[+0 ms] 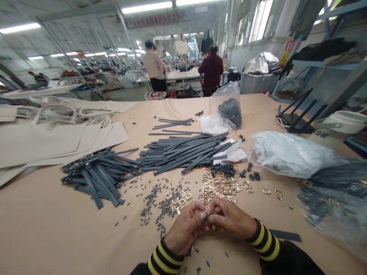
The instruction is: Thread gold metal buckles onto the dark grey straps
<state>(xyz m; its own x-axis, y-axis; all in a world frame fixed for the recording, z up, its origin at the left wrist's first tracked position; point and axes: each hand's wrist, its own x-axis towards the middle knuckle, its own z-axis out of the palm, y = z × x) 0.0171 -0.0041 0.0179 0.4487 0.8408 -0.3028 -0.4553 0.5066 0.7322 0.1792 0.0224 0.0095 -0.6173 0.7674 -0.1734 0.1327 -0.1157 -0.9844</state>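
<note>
- Hard to read right at the fingertips: something small and dark grey, a strap end (204,219) by the look of it, pokes out between the two hands, and most of it is covered by the fingers.
- Whether a buckle sits in that pinch too, I cannot tell; the knuckles hide it.
- Left hand (186,227) is curled, thumb and fingers closed together on the strap end, low over the tan table (57,229).
- Right hand (229,218) meets it from the other side, fingers bunched tight and touching the same piece.
- Both striped cuffs run off the bottom edge of the view.
- Just beyond the hands lies a scatter of gold buckles (220,187), with small grey loops (156,202) sprinkled to the left of them.
- Further back, a pile of grey straps (183,151); a second heap (97,177) lies to the left.
- At right, a clear plastic bag (332,206) is blurred and cut off by the frame.
</note>
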